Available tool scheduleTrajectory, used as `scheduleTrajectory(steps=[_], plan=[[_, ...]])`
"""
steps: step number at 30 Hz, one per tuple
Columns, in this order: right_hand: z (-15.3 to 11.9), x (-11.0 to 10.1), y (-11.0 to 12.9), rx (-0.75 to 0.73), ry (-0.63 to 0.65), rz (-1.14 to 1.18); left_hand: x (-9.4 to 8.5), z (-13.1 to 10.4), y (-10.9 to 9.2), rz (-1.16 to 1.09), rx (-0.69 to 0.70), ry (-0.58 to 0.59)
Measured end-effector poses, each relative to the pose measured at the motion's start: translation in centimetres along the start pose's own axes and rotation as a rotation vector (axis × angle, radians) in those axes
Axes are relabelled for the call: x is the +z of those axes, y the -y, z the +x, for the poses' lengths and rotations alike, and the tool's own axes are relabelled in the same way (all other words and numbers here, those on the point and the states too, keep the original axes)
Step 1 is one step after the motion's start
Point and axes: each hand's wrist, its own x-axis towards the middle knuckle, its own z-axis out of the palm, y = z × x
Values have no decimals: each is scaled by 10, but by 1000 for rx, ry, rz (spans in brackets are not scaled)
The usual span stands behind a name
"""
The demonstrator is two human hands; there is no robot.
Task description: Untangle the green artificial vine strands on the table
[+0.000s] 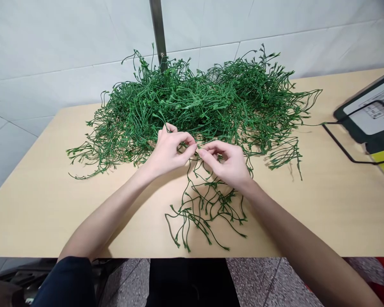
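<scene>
A large heap of thin green plastic stems [192, 98] with small branched tips lies across the back of the light wooden table [131, 221]. In front of its middle, my left hand [174, 149] and my right hand [225, 162] meet, thumb and forefinger pinched on each side. Between the fingertips is a small piece of green stem, mostly hidden by the fingers. Below the hands, a looser bunch of green stems [208, 204] spreads over the table toward the front edge.
At the right edge, a dark green case with a white label [377, 106] and a black wire frame [339, 143] rest on the table. A metal post [158, 30] stands behind the heap against the tiled wall [67, 38]. Red objects show below the table at right.
</scene>
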Motion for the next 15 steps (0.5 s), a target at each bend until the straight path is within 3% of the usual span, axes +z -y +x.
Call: scheduleTrajectory(steps=[3, 6, 11, 15], plan=[[-2, -1, -3, -340, -207, -272, 0, 0, 1, 2, -22, -10], [-1, -5, -8, -542, -228, -470, -1, 0, 1, 10, -29, 6], [-1, -8, -17, -617, -66, -554, -2, -1, -1, 3, -1, 71], [0, -6, -20, -607, -75, -525, 0, -2, 2, 6, 40, 119]])
